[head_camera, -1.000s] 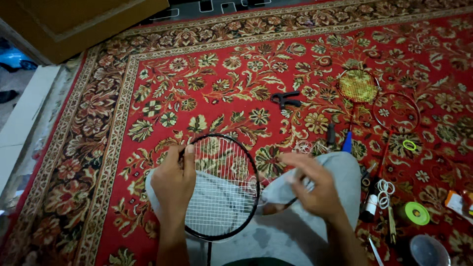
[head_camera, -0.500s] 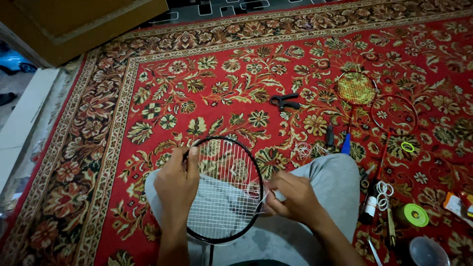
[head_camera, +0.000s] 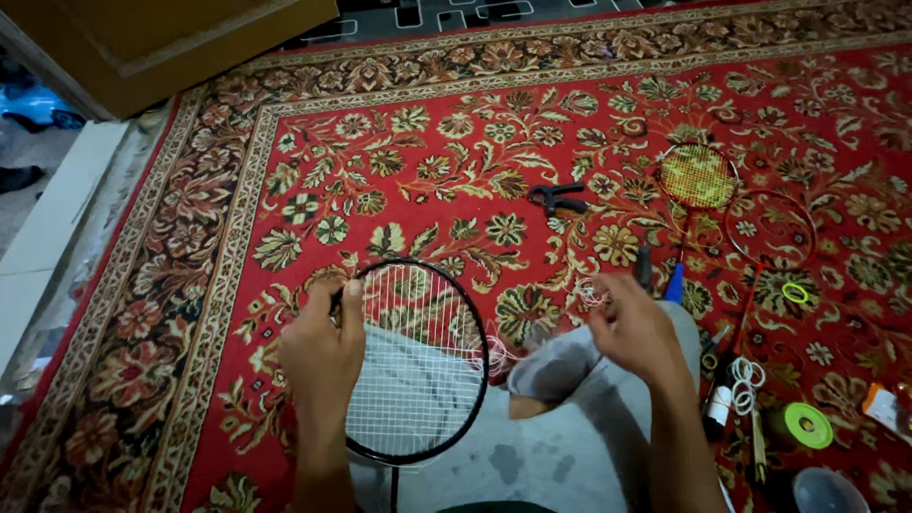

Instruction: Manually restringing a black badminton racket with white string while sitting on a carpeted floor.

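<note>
A black badminton racket with white strings lies across my grey-trousered lap, head pointing away from me. My left hand grips the left side of its frame near the top. My right hand is raised to the right of the racket, fingers pinched on a thin white string that runs back toward the racket's right edge, where loose string bunches.
On the red patterned carpet lie black pliers, a racket with yellow strings, an unstrung red frame, a green tape roll, small tools and white string coils at right. A wooden door stands far left.
My right hand has moved from the racket's right edge up and to the right, drawing the white string out. My left hand stays on the frame.
</note>
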